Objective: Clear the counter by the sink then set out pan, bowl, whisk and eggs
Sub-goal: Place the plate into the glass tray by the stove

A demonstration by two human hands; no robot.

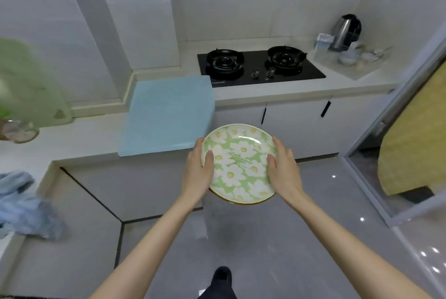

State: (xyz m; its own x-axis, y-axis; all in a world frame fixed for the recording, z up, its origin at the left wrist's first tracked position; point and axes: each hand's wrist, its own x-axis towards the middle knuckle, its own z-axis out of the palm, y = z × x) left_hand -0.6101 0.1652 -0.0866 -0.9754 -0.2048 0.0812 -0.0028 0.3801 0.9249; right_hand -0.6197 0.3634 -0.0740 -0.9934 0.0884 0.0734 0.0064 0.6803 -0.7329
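Both my arms reach forward: my left hand (pixel 199 169) and right hand (pixel 283 169) grip the plate (pixel 240 162) by opposite rims, thumbs on top, off the counter's (pixel 84 139) front edge.

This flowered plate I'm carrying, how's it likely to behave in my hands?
The plate looks glazed, with a glare spot, so probably slippery. It seems stiff ceramic, likely to shatter if dropped on the tiled floor. Left hand and right hand grip opposite edges, which should steady it.
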